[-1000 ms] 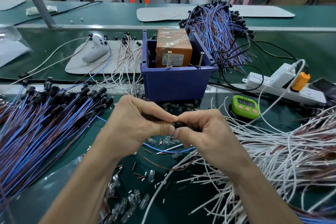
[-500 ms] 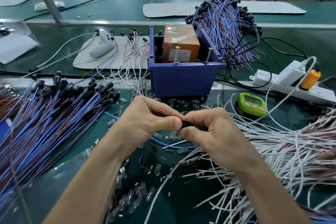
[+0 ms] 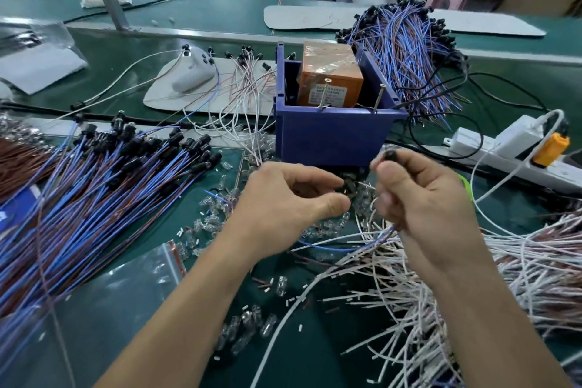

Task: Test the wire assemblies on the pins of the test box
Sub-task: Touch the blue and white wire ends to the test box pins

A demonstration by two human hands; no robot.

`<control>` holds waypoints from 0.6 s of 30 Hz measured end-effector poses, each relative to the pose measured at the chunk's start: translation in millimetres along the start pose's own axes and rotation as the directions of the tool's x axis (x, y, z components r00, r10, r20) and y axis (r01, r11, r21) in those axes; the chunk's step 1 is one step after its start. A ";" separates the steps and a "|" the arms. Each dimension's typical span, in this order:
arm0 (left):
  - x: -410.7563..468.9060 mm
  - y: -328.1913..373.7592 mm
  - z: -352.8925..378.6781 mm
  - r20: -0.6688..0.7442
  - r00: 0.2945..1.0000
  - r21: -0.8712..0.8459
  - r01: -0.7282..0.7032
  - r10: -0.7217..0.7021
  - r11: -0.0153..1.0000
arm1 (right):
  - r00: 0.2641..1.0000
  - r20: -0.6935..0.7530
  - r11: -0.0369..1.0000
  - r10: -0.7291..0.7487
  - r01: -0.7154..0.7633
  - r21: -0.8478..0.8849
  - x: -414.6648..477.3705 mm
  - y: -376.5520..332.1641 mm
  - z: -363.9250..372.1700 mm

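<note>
While the right hand (image 3: 422, 198) pinches a black-capped wire assembly (image 3: 391, 156) and the left hand (image 3: 289, 198) curls over loose bulbs (image 3: 327, 225), neither pin (image 3: 324, 94) on the test box (image 3: 333, 132) is touched yet.

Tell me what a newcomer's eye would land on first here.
Probably the blue box at centre, holding an orange block with two upright pins at its front rim. In front of it, the right hand pinches a small black socket, the left hand close beside. Blue and brown wire bundles fan across the left.
</note>
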State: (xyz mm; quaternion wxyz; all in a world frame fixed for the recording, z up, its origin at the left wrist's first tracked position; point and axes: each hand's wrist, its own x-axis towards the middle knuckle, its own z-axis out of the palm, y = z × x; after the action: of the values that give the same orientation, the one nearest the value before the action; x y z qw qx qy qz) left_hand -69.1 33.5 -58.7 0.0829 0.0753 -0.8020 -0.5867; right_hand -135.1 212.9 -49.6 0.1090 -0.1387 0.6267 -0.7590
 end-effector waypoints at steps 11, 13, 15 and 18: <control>-10.4 10.8 31.9 0.278 0.960 0.160 -0.032 -0.014 0.987 | 0.993 -0.120 0.930 0.017 0.028 0.368 2.3 -22.3 -19.6; -6.8 11.9 20.3 0.302 0.953 0.106 -0.006 -0.027 0.994 | 0.986 -0.166 0.946 -0.007 0.061 0.319 2.6 -25.4 -27.6; -3.9 14.1 3.1 0.301 0.953 0.128 0.003 -0.042 0.992 | 0.979 -0.200 0.963 -0.036 0.087 0.254 3.5 -26.1 -32.3; -1.1 15.3 -29.3 0.217 0.973 0.264 0.017 -0.076 0.964 | 0.962 -0.254 0.992 -0.104 0.117 0.038 3.7 -21.8 -30.6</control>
State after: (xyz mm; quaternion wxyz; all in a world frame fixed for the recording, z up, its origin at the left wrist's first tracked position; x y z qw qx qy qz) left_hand -61.9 11.2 -35.5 -0.0330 0.0376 -0.8742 -0.4829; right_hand -149.0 244.0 -33.3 -0.0103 -0.0734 0.6063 -0.7918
